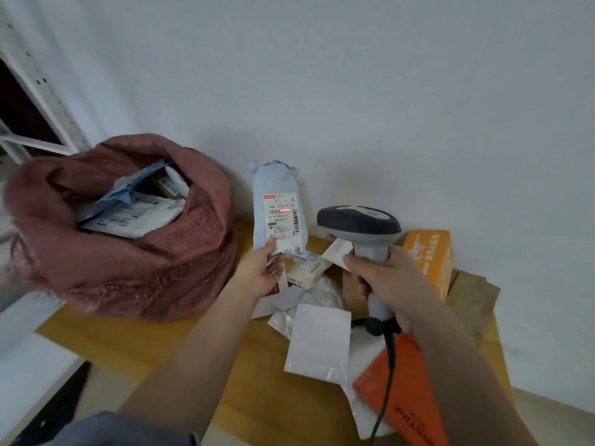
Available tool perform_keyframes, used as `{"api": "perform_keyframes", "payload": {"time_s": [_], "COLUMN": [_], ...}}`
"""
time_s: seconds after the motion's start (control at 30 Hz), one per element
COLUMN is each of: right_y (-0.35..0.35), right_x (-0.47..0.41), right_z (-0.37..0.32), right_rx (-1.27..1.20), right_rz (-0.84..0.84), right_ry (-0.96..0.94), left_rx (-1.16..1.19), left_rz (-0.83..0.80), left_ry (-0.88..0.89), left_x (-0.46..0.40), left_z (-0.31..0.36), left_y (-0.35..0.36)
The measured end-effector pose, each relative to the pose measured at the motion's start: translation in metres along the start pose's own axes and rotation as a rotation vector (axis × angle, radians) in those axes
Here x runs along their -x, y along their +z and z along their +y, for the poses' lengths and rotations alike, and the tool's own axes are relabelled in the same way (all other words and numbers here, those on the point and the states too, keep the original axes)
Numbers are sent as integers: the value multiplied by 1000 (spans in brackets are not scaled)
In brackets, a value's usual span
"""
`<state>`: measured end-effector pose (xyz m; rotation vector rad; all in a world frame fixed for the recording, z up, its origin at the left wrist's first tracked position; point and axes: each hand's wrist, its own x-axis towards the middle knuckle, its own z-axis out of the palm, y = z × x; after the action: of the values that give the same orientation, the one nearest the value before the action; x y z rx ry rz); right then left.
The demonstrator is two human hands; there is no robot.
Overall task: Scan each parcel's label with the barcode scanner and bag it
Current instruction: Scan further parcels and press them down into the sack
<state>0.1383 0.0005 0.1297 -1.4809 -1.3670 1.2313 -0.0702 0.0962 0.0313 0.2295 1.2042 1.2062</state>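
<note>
Upright above the table (135,346), grey parcel (277,188) pinched at its lower edge by left hand (262,272), thumb on the label (282,220). Right hand (383,278) wrapped round scanner (359,222), just right of parcel, red line on label. Left of both, bag (128,259) holding parcels.

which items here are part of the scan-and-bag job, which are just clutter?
In the job:
- grey parcel, held upright by left hand
- barcode scanner in right hand, red line on the label
- red sack holding parcels
- parcel pile on table

Lying about:
- white shelf frame
</note>
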Motion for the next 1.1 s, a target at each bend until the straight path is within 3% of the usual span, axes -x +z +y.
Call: {"api": "perform_keyframes", "payload": {"time_s": [0.23, 0.43, 0.77, 0.87, 0.93, 1.03, 1.1], "right_y": [26, 72, 147, 159, 164, 167, 166], "right_x": [-2, -18, -50, -58, -64, -71, -77], "right_z": [-24, -48, -64, -60, -56, -48, -41], "right_rx": [38, -91, -136, -117, -108, -107, -117], "right_rz": [-41, -63, -133, -149, -149, -137, -109], "right_ry": [-101, -134, -104, -110, -99, -60, -25], "left_rx": [65, 220, 450, 499, 470, 193, 126], "left_rz": [-43, -17, 158, 242, 345, 560, 543], "left_ry": [97, 188, 199, 352, 489, 607, 659], "left_x": [13, 22, 19, 7, -1, -9, -7], "left_z": [38, 83, 145, 150, 148, 134, 121], "left_y": [-16, -50, -122, -133, -135, -131, -123]}}
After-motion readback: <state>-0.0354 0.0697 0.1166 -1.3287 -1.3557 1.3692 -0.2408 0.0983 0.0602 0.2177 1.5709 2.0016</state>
